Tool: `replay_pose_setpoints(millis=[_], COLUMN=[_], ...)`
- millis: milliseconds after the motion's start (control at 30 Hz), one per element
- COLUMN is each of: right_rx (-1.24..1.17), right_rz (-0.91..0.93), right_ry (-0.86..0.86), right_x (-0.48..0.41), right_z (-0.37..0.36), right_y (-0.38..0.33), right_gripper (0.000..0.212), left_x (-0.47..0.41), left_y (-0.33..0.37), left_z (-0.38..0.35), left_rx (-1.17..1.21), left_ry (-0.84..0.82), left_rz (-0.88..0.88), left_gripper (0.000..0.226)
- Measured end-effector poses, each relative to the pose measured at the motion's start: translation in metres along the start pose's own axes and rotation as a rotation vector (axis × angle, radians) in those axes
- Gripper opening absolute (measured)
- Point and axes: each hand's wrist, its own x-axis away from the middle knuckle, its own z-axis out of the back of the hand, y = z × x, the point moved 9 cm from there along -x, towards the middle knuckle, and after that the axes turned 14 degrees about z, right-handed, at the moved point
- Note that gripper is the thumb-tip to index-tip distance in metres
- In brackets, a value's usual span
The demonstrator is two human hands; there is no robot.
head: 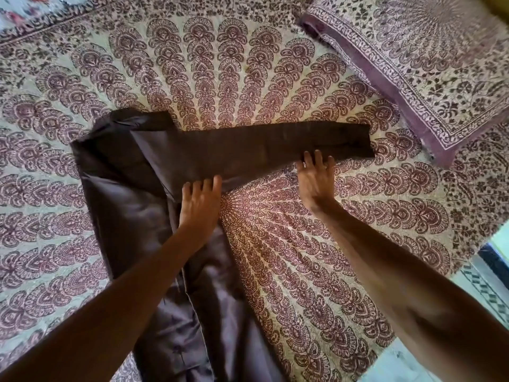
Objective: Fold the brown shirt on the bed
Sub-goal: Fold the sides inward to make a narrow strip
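A brown shirt (132, 194) lies on the patterned bed (303, 257), one sleeve (275, 144) stretched right. Left hand (199, 205) and right hand (316, 177) rest flat, fingers spread, apparently on the sleeve's near edge. Next, probably, fold the sleeve leftward over the body.

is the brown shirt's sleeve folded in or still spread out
Spread out. The sleeve lies flat across the bedspread, away from the shirt body.

No readable text, label, brand or number shows anywhere.
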Motion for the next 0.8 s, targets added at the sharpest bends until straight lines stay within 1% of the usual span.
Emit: replay_pose_setpoints(millis=[67, 100, 167, 200, 233, 300, 333, 367, 433, 500, 533, 600, 667, 700, 767, 800], right_rx=[-0.02, -0.071, -0.198, -0.27, -0.341, -0.409, -0.394, -0.351, -0.198, -0.111, -0.132, -0.251, -0.384, -0.424, -0.473, -0.485], right_rz=[0.093, 0.147, 0.244, 0.271, 0.268, 0.179, 0.112, 0.062, 0.024, 0.042, 0.075, 0.181, 0.279, 0.32, 0.358, 0.363], right_ry=[0.164, 0.23, 0.322, 0.341, 0.347, 0.312, 0.272, 0.219, 0.112, 0.106, 0.125, 0.209, 0.262, 0.271, 0.239, 0.21], right_x=[-0.001, 0.001, 0.007, 0.011, 0.016, 0.025, 0.029, 0.032, 0.036, 0.041, 0.045, 0.059, 0.077, 0.089, 0.113, 0.127], right_z=[0.015, 0.02, 0.029, 0.03, 0.03, 0.02, 0.012, 0.004, -0.006, -0.004, 0.001, 0.018, 0.041, 0.052, 0.065, 0.069], right_y=[-0.001, -0.003, -0.01, -0.013, -0.013, -0.009, -0.004, 0.0, 0.003, -0.005, -0.016, -0.05, -0.093, -0.115, -0.154, -0.173], right_gripper=[0.027, 0.026, 0.027, 0.026, 0.031, 0.057, 0.067, 0.069, 0.056, 0.043, 0.038, 0.028, 0.021, 0.02, 0.021, 0.021], left_x=[-0.009, -0.014, -0.023, -0.026, -0.029, -0.03, -0.027, -0.023, -0.014, -0.008, -0.005, 0.002, 0.014, 0.02, 0.032, 0.036], left_y=[-0.003, -0.002, -0.005, -0.011, -0.02, -0.043, -0.054, -0.064, -0.079, -0.095, -0.103, -0.124, -0.145, -0.154, -0.164, -0.171], left_z=[-0.002, -0.002, 0.003, 0.007, 0.012, 0.02, 0.022, 0.025, 0.023, 0.02, 0.019, 0.019, 0.018, 0.012, -0.002, -0.013], left_rx=[-0.002, -0.029, -0.087, -0.08, -0.033, 0.082, 0.102, 0.107, 0.092, 0.095, 0.125, 0.252, 0.416, 0.503, 0.777, 0.952], left_ry=[-0.018, -0.021, -0.027, -0.04, -0.056, -0.083, -0.093, -0.095, -0.113, -0.135, -0.141, -0.145, -0.171, -0.211, -0.29, -0.296], left_rz=[0.008, -0.007, -0.016, 0.015, 0.06, 0.172, 0.213, 0.23, 0.22, 0.243, 0.277, 0.443, 0.681, 0.808, 1.046, 1.145], left_gripper=[0.038, 0.039, 0.036, 0.032, 0.029, 0.031, 0.034, 0.036, 0.038, 0.037, 0.035, 0.031, 0.033, 0.038, 0.045, 0.049])
